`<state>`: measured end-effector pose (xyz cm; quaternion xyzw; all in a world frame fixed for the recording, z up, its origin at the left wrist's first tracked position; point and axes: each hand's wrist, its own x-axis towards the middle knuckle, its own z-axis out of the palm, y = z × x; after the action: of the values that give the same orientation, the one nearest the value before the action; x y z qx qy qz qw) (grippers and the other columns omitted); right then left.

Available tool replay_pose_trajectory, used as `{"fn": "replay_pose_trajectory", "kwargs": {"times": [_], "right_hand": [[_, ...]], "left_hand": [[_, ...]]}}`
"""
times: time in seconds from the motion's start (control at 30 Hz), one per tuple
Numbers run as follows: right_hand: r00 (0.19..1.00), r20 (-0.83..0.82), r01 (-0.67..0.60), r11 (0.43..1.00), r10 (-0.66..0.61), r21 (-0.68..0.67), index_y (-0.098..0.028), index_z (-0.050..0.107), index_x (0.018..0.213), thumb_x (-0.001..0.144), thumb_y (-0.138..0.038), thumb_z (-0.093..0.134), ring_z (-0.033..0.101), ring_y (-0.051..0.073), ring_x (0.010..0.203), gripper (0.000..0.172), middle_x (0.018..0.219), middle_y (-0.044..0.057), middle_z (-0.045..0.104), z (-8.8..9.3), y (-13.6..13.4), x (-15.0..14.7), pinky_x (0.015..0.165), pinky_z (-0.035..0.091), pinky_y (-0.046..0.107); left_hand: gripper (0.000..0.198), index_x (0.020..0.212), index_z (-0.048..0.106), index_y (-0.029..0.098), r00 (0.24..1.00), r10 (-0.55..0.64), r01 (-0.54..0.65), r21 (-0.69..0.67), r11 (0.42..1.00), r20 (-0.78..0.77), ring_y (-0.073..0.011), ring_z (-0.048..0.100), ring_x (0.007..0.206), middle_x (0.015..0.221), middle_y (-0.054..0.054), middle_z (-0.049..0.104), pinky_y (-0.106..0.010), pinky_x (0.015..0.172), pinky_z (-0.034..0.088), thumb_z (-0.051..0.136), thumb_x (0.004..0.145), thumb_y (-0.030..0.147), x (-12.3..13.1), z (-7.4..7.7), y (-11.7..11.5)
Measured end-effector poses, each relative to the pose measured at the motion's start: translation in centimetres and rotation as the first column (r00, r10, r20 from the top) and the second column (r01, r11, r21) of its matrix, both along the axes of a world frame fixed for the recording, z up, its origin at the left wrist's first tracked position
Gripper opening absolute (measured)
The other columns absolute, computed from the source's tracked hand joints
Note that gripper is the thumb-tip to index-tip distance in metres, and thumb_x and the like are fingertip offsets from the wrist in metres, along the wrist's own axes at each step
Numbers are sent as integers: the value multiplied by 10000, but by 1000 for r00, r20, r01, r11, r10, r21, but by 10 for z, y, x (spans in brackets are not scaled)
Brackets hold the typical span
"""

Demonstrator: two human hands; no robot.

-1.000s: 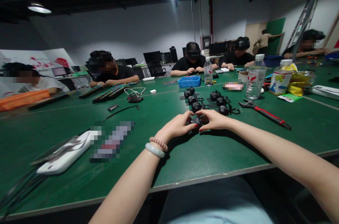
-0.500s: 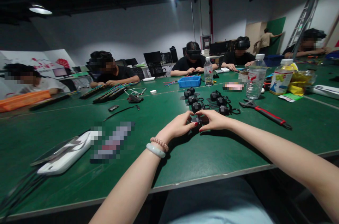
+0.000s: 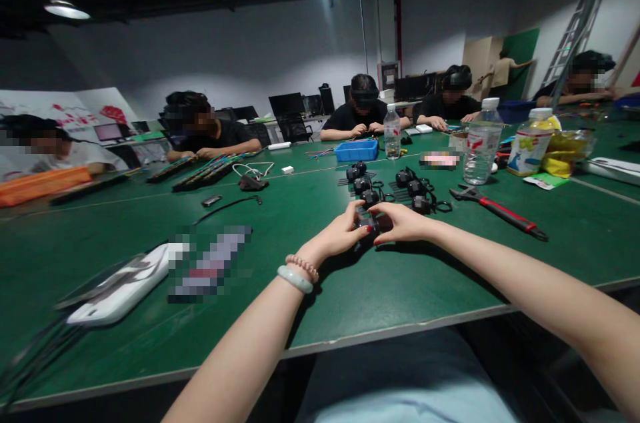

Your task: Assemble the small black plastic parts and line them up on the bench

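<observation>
A small black part sits on the green table top between my two hands, partly covered by the fingers. From its left side my left hand grips it, thumb in front and fingers behind. My right hand curls around the right side, with its fingertips against the part. Just beyond lie two short rows of similar black parts, one on the left and one on the right, with black rings and thin dark prongs. What kind of parts they are, I cannot make out.
An adjustable wrench lies to the right, with a large water bottle and a juice bottle behind it. A blue tray stands farther back. At left are a white power strip and cables. Several people sit across the table.
Both hands stay around the black part, with only a slight shift of the fingers. The whole view has moved a little as the head turned.
</observation>
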<state>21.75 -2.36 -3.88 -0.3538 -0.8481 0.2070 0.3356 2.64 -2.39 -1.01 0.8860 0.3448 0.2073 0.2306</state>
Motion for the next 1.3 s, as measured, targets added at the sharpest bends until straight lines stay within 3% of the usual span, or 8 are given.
{"fn": "replay_pose_trajectory", "kwargs": {"times": [0.2,0.43,0.87,1.17,1.3], "right_hand": [[998,-63,-35,998,32,-51,-160,470,1071,509,-371,687,507,168,892,638,1022,78,421,-2,1,0,786,448,310],[983,-142,-141,973,116,-182,-163,425,1125,615,-161,583,511,138,891,533,1049,67,378,-6,4,4,809,432,282],[996,-80,-35,999,35,5,-131,364,1187,605,-140,551,499,183,920,610,1106,115,457,-6,3,-1,792,423,328],[993,-97,-71,994,63,-79,-122,335,1205,614,-142,541,541,169,848,626,1104,130,478,0,-1,0,721,457,308],[996,-72,-49,998,46,-35,-109,360,1187,602,-134,547,528,178,879,614,1053,119,509,1,0,0,757,441,316]], "left_hand": [[557,1226,187,175,999,-19,20,-26,999,37,-155,512,732,857,-32,534,-304,702,400,428,761,364,0,-1,1],[574,1238,165,161,999,-32,33,-22,999,44,-157,507,735,851,-38,523,-312,711,399,435,764,341,1,-2,1],[618,1253,127,160,994,-54,57,-34,998,99,-191,493,905,1029,-99,486,-370,829,364,457,758,328,5,-3,-1],[941,1269,-3,191,986,-80,90,-60,994,148,-194,499,910,1037,-91,451,-389,840,371,642,589,272,8,-10,-2],[1011,1271,-31,207,976,-70,86,-65,994,208,-208,498,934,1047,-96,440,-405,839,373,672,545,253,13,-16,-1]]}}
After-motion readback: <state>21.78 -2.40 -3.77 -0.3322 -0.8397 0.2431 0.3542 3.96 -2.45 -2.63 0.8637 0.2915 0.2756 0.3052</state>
